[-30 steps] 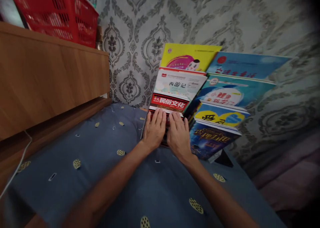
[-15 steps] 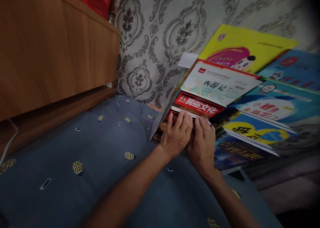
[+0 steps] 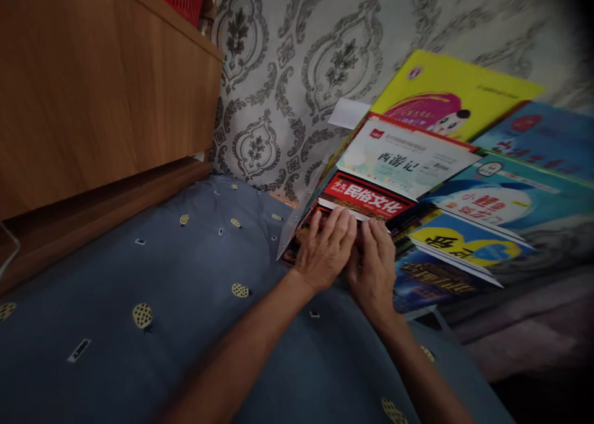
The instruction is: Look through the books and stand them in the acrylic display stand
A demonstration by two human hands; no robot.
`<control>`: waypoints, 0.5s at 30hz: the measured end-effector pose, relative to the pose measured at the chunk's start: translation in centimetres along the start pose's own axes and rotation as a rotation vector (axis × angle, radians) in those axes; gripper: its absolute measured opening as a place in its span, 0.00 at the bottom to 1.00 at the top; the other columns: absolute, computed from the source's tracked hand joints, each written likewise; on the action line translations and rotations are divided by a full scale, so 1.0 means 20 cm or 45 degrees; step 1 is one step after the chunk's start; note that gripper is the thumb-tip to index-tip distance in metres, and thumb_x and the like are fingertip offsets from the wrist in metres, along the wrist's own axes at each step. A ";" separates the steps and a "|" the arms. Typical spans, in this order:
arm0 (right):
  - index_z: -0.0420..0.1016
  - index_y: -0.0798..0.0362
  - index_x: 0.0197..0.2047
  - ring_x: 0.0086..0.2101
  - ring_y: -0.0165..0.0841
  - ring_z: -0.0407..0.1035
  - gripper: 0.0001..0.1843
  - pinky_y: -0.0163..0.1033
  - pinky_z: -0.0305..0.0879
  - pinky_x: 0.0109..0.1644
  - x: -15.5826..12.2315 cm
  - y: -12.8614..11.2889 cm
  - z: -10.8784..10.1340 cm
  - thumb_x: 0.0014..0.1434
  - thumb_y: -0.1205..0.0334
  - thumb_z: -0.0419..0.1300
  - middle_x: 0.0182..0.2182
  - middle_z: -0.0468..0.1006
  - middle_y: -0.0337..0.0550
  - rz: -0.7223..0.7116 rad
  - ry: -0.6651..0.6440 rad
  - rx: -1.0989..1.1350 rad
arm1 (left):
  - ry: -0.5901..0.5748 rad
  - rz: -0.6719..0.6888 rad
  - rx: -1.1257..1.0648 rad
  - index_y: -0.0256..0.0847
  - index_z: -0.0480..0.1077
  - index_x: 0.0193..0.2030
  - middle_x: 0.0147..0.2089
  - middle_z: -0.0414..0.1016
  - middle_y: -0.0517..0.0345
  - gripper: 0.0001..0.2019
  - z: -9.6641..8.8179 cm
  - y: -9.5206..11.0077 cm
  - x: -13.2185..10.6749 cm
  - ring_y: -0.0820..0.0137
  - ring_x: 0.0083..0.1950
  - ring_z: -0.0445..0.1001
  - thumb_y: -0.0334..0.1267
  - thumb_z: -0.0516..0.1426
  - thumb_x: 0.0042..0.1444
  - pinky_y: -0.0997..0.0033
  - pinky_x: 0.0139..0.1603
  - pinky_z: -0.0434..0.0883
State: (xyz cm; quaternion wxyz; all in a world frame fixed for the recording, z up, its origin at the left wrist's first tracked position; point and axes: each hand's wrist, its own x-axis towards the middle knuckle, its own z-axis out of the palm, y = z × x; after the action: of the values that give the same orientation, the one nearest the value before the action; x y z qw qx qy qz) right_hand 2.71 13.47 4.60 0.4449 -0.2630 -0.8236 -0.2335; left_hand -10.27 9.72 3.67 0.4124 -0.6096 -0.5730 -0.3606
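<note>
A stepped rack holds books in two columns, with a clear side panel [image 3: 288, 233] at its left. My left hand [image 3: 325, 249] lies over the front of the left column, its fingers curled over the top edge of a dark book [image 3: 302, 233]. Close beside it, my right hand [image 3: 375, 269] bends its fingers over the same book's right part. Both thumbs are hidden, and the hands cover most of that cover. Directly behind stand a red book [image 3: 371, 196] with white lettering, a pale book [image 3: 403, 155] and a tall yellow book [image 3: 473, 83].
The right column holds a blue book [image 3: 552, 136], a teal book [image 3: 501, 192], a yellow-and-blue book [image 3: 464, 241] and a dark blue book [image 3: 436, 281]. A wooden cabinet [image 3: 116, 96] with a red basket [image 3: 183, 0] stands left. Patterned wallpaper rises behind the dark blue bedding [image 3: 195, 257].
The view has shifted slightly, so the right column of books appears a little farther left. Both hands keep their place on the front book.
</note>
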 end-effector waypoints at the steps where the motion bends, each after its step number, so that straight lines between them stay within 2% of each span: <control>1: 0.43 0.44 0.76 0.69 0.50 0.53 0.38 0.67 0.56 0.68 0.00 0.00 -0.01 0.67 0.68 0.50 0.71 0.57 0.53 0.017 -0.007 0.021 | 0.012 -0.016 -0.046 0.32 0.61 0.70 0.71 0.63 0.44 0.24 0.01 -0.01 0.00 0.60 0.74 0.57 0.34 0.44 0.70 0.54 0.72 0.61; 4: 0.42 0.39 0.76 0.71 0.49 0.46 0.39 0.68 0.53 0.68 0.00 -0.03 -0.03 0.67 0.69 0.50 0.74 0.47 0.47 0.106 -0.013 0.076 | 0.044 -0.113 -0.180 0.30 0.56 0.71 0.72 0.59 0.38 0.25 0.02 -0.03 0.00 0.55 0.76 0.53 0.32 0.45 0.69 0.48 0.73 0.58; 6: 0.45 0.37 0.75 0.72 0.50 0.40 0.38 0.69 0.51 0.69 -0.01 -0.05 -0.03 0.67 0.69 0.50 0.76 0.38 0.43 0.179 -0.003 0.103 | 0.046 -0.213 -0.273 0.29 0.53 0.72 0.73 0.55 0.32 0.26 0.02 -0.04 0.01 0.50 0.77 0.49 0.31 0.46 0.68 0.43 0.71 0.59; 9: 0.53 0.39 0.73 0.72 0.52 0.37 0.34 0.68 0.51 0.69 -0.01 -0.07 -0.03 0.67 0.67 0.51 0.76 0.32 0.42 0.326 0.017 0.165 | -0.011 -0.351 -0.428 0.28 0.50 0.72 0.74 0.49 0.27 0.29 0.00 -0.05 0.02 0.46 0.76 0.51 0.30 0.50 0.65 0.45 0.69 0.64; 12: 0.57 0.42 0.72 0.72 0.51 0.39 0.31 0.66 0.53 0.68 -0.01 -0.08 -0.02 0.68 0.65 0.51 0.75 0.41 0.46 0.471 0.029 0.265 | -0.114 -0.391 -0.556 0.30 0.49 0.72 0.74 0.47 0.27 0.32 -0.03 -0.06 0.03 0.47 0.74 0.56 0.29 0.53 0.63 0.49 0.67 0.67; 15: 0.57 0.41 0.72 0.70 0.48 0.49 0.31 0.63 0.58 0.67 -0.01 -0.09 -0.02 0.67 0.64 0.50 0.71 0.55 0.48 0.530 0.040 0.365 | -0.136 -0.393 -0.621 0.32 0.49 0.72 0.74 0.48 0.29 0.33 -0.04 -0.07 0.04 0.48 0.73 0.57 0.28 0.54 0.61 0.48 0.67 0.67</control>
State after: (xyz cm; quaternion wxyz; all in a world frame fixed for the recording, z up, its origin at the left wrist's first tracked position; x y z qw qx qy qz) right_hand 1.81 11.90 4.38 0.5290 -0.3576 -0.7693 -0.0218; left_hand -11.63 9.20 4.81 0.1633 -0.6144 -0.5762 -0.5136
